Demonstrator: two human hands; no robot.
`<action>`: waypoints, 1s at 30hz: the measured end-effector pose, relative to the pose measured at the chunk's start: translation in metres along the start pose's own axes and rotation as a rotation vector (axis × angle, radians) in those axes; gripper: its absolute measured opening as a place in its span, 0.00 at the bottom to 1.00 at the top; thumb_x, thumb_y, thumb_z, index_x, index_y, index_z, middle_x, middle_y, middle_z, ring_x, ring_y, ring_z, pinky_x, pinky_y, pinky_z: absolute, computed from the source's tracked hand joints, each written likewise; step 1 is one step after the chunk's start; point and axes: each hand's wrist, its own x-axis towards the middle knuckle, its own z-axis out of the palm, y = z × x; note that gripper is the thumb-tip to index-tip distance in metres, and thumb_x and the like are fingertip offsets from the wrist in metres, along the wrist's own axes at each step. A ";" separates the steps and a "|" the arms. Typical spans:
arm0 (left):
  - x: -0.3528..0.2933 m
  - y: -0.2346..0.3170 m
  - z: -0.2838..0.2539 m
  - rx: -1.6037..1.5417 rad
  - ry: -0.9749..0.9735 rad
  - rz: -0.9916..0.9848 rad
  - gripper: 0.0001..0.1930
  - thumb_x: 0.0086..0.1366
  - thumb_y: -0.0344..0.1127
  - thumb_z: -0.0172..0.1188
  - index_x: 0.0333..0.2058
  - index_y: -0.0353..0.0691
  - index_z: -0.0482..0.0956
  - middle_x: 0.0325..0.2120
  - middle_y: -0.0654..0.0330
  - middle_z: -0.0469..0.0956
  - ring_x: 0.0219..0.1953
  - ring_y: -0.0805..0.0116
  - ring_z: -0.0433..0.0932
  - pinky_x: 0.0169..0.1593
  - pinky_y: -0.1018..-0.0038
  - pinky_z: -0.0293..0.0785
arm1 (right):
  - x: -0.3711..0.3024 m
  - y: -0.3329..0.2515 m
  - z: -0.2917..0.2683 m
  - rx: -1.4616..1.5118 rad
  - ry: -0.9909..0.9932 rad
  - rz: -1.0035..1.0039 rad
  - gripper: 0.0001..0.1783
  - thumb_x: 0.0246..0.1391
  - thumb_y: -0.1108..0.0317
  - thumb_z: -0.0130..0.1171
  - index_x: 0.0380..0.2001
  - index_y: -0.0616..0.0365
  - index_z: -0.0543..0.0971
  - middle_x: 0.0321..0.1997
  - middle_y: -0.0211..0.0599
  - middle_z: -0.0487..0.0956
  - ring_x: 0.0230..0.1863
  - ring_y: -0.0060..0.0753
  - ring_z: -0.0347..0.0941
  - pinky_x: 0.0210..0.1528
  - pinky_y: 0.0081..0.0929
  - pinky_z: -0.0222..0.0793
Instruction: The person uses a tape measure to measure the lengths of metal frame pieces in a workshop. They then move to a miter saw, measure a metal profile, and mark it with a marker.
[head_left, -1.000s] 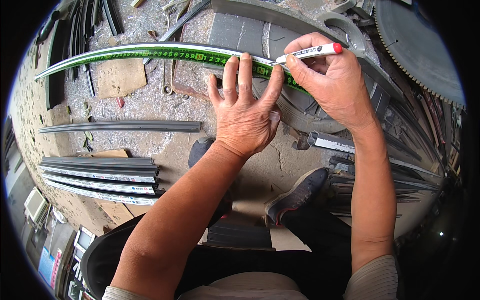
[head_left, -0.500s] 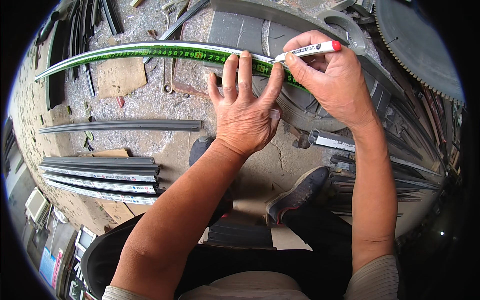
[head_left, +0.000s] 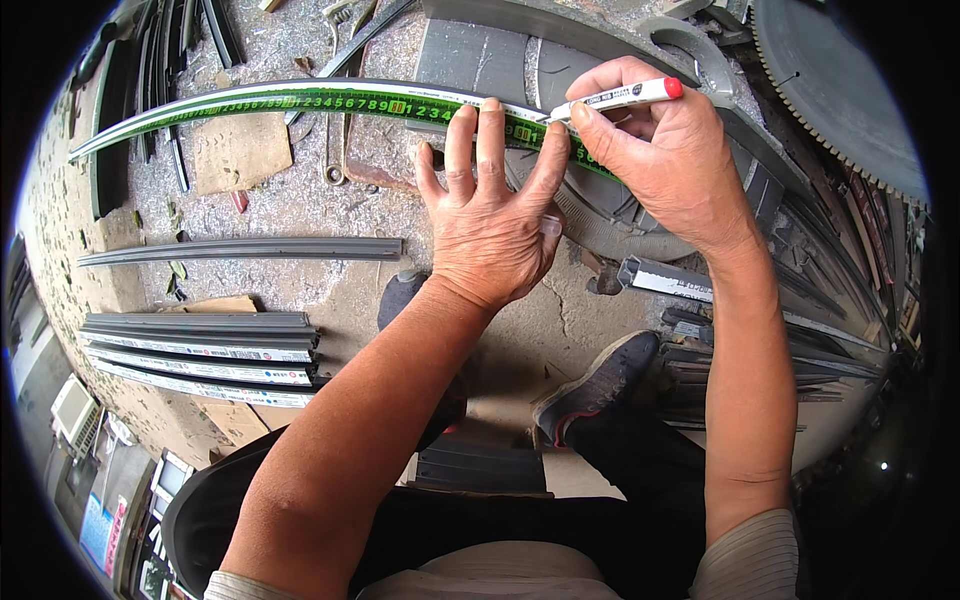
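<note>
A green tape measure blade (head_left: 350,104) lies along a long pale metal profile (head_left: 250,93) that runs across the upper left. My left hand (head_left: 490,220) rests palm down with its fingers spread, the fingertips pressing on the blade and the profile. The thumb is tucked at its right side. My right hand (head_left: 680,170) pinches a white marker pen with a red end (head_left: 630,95). The pen's tip meets the profile just beside my left index finger. The blade passes on under my right hand, which hides its far end.
A large toothed saw blade (head_left: 850,90) stands at the upper right, beside a grey metal saw base (head_left: 480,60). One dark profile (head_left: 240,252) lies at left, above a stack of several profiles (head_left: 200,350). More offcuts (head_left: 740,355) lie at right. A wrench (head_left: 335,170) lies behind the tape.
The pen's tip has shifted very slightly along the profile beside my left index finger. Otherwise both hands, the tape and the profile stay nearly still.
</note>
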 end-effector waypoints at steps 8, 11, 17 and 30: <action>0.001 0.001 0.000 0.003 0.002 -0.003 0.46 0.59 0.45 0.65 0.79 0.66 0.67 0.78 0.37 0.51 0.78 0.31 0.50 0.76 0.32 0.47 | 0.000 0.005 0.001 -0.001 0.005 -0.027 0.07 0.70 0.67 0.69 0.47 0.57 0.86 0.37 0.37 0.91 0.41 0.26 0.89 0.47 0.28 0.85; 0.001 0.000 0.001 0.002 0.002 -0.002 0.46 0.59 0.45 0.65 0.79 0.66 0.67 0.78 0.37 0.51 0.78 0.31 0.50 0.76 0.32 0.47 | 0.000 0.005 0.001 -0.017 0.006 -0.029 0.07 0.70 0.67 0.69 0.47 0.56 0.86 0.37 0.37 0.91 0.41 0.26 0.89 0.46 0.28 0.85; 0.001 0.000 0.001 0.007 0.001 0.000 0.45 0.59 0.45 0.65 0.79 0.66 0.67 0.78 0.37 0.51 0.79 0.31 0.50 0.76 0.32 0.47 | 0.000 0.004 0.001 -0.027 0.002 -0.031 0.07 0.70 0.67 0.69 0.47 0.56 0.86 0.37 0.36 0.90 0.41 0.27 0.89 0.46 0.29 0.85; 0.001 0.001 0.001 0.010 -0.009 -0.004 0.45 0.60 0.45 0.64 0.79 0.67 0.67 0.78 0.37 0.50 0.79 0.31 0.49 0.76 0.32 0.46 | 0.001 0.005 0.001 -0.031 0.006 -0.061 0.07 0.70 0.67 0.69 0.46 0.57 0.86 0.36 0.35 0.89 0.40 0.25 0.89 0.45 0.27 0.85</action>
